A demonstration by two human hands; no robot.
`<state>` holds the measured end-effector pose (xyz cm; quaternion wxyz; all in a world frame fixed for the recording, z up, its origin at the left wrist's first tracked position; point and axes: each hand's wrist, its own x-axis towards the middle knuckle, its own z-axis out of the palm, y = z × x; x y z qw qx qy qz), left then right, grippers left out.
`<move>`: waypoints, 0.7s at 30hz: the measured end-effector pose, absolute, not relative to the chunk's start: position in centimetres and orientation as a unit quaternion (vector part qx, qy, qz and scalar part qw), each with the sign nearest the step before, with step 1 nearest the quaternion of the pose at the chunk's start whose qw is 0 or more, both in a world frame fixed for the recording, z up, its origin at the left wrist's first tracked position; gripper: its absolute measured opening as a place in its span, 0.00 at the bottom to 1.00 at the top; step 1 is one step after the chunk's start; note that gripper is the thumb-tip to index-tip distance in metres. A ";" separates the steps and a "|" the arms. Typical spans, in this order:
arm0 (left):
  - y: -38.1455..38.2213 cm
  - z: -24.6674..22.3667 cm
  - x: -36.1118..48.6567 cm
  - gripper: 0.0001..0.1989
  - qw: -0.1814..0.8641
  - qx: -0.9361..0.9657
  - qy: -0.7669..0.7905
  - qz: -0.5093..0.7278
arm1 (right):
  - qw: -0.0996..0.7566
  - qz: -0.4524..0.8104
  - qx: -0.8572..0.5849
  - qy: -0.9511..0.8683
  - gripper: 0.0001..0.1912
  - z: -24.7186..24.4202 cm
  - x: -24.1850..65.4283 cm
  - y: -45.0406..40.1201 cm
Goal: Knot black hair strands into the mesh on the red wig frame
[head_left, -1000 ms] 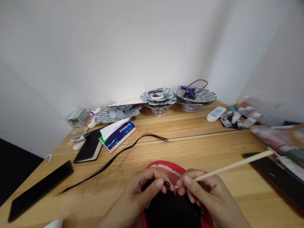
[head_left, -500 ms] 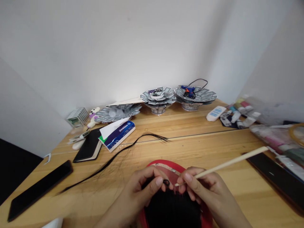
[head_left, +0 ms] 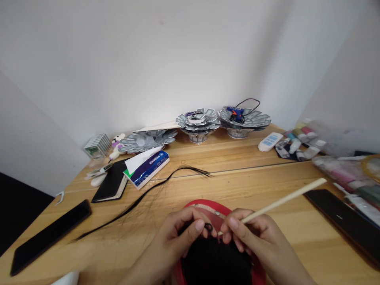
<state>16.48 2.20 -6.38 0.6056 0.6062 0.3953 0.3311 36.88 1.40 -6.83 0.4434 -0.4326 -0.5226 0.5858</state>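
Note:
A red rounded form (head_left: 228, 208), with a light band and pins near its top edge, stands at the bottom centre. Black hair (head_left: 216, 263) covers its near side. Pinched between the thumb and finger of my left hand (head_left: 182, 233) is a small loop of black hair (head_left: 208, 227), just above the hairline. My right hand (head_left: 249, 233) grips a thin pale stick (head_left: 285, 200) like a pen, its tip close to the hairline, right of the loop. Whether the tip touches the form, or carries a fine hook, is too small to tell.
A long black hair strand (head_left: 139, 200) lies across the wooden table. At left are a phone (head_left: 52, 237), a black notebook (head_left: 111, 182) and a blue tissue pack (head_left: 151, 168). Paper bowls (head_left: 198, 134), one holding a glue gun (head_left: 236, 114), line the wall. A dark flat piece (head_left: 341, 217) lies right.
The stick has shifted slightly down and left, its tip now nearer the hairline and its far end off the dark piece. My left hand keeps the loop in nearly the same place.

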 end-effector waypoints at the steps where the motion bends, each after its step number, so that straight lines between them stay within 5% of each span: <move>1: 2.2 -6.4 16.5 0.19 0.607 0.603 0.398 0.331 | 0.446 0.585 -0.432 -0.521 0.24 -6.8 36.8 1.5; 21: 2.2 -5.9 16.2 0.18 0.600 0.626 0.381 0.321 | 0.469 0.612 -0.471 -0.428 0.25 -6.3 35.8 1.8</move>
